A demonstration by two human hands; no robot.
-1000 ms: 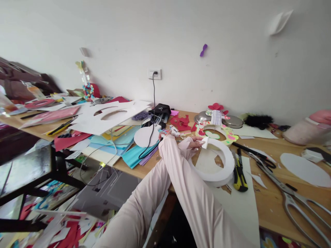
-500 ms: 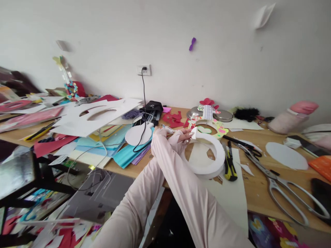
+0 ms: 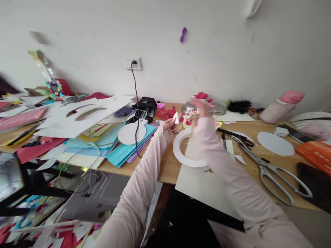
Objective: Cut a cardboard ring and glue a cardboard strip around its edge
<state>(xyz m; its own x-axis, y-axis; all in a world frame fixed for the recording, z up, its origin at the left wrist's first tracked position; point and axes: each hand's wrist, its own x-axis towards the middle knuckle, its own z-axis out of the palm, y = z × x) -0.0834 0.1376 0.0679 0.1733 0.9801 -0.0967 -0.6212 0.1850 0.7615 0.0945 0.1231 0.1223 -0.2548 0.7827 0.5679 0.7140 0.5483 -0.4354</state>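
Pinched in the fingers of my left hand point(image 3: 169, 125) is a small white piece point(image 3: 176, 118) that looks like foam or thick paper. Just to its right, my right hand point(image 3: 203, 108) is raised and smeared by motion, so its fingers are unclear. Below both hands a thick white ring point(image 3: 178, 148) lies partly on a cream sheet point(image 3: 196, 181); my right sleeve covers its right side. A decorated paper ring with flowers point(image 3: 219, 124) sits behind my right hand, mostly hidden.
Large silver scissors point(image 3: 263, 168) lie open at the right, near a white oval point(image 3: 275, 144). Turquoise paper point(image 3: 126, 151), a white round piece point(image 3: 131, 133) and a cut-out white board point(image 3: 59, 120) crowd the left. A black cable point(image 3: 134, 86) hangs from the wall socket point(image 3: 133, 64).
My arms were crossed and now are uncrossed. The right hand swung up and rightward over the ring; the left hand moved left with the white piece. The view shifted somewhat.
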